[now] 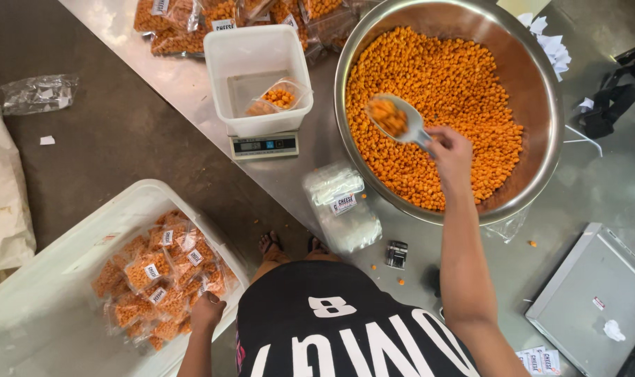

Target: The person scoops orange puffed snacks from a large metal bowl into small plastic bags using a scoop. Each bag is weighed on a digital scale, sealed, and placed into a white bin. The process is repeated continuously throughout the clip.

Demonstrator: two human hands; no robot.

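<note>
Nearest the lens: your black shirt with white lettering, seen from above, and your sandalled feet on the dark floor beyond it.

Right hand: stretched out over the big steel bowl, grip closed on the handle of a pale scoop. The scoop is lifted above the heap and carries a load of orange snack pieces, the same kind that fills the bowl.

Left hand: down at your side, resting at the rim of the white bin; fingers curled loosely, holding nothing that can be made out. Inside the bin, just beside that hand, lies a pile of filled, labelled packets.

Worktop, steel, running diagonally:
- White tub standing on a small digital scale, left of the bowl. In the tub, a clear bag partly filled with orange pieces.
- Stack of empty clear bags with labels, at the near rim of the bowl, between you and the scale.
- More filled packets at the far end, behind the tub.
- Small dark metal clip-like item and a few stray orange pieces near your right arm.
- Flat grey tray at the lower right, with a crumpled white scrap on it.

Floor, left: a crumpled clear bag and a large pale sack.
</note>
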